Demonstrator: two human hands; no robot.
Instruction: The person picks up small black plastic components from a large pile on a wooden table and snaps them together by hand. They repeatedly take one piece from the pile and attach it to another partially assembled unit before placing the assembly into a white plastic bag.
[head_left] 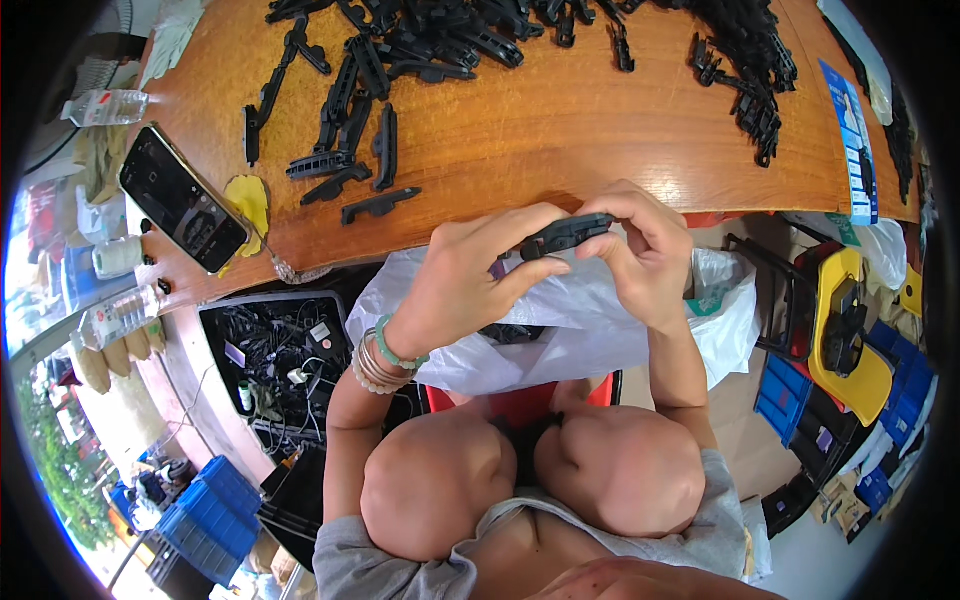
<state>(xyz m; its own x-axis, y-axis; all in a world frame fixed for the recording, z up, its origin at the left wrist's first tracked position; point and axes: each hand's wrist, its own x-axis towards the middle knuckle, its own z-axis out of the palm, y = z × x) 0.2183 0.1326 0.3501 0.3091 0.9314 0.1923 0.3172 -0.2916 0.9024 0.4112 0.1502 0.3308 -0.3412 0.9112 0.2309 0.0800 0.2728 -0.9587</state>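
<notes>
Between my two hands, just off the table's near edge, is a small elongated black plastic part (567,236). My left hand (478,265) pinches its left end between thumb and fingers. The right end is gripped by the thumb and bent fingers of my right hand (645,250). Similar black plastic parts (385,145) lie loose on the wooden table (560,130), piled thickly along its far side. A smaller cluster of black clip-like pieces (755,100) spreads at the far right. Below my hands, a white plastic bag (460,345) hangs open over my lap, with dark pieces partly visible inside.
A phone (185,198) lies at the table's left on a yellow cloth-like piece (248,205). Beside it is a clear bottle (105,107). A black bin of cables (285,365) stands below left. At right are a yellow chair (850,340) and blue crates (783,397).
</notes>
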